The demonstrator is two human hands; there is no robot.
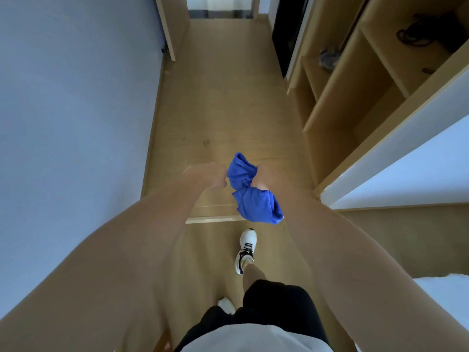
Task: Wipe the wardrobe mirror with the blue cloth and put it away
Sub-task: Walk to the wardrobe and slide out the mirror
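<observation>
While both arms reach out over the wooden floor point(228, 97), the right hand point(264, 177) grips the bunched blue cloth point(250, 196), part of it hanging below the fist. The left hand point(212, 175) is clenched just beside the cloth — whether it pinches an edge, I cannot tell. Open wooden shelves point(355, 80) stand to the right — a white sneaker point(247, 247) steps forward below.

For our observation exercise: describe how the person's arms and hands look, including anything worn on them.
Both arms are bare as far up as the view shows. The left hand and right hand wear no gloves; no rings, watch or markings are visible, though the picture is blurred.
</observation>
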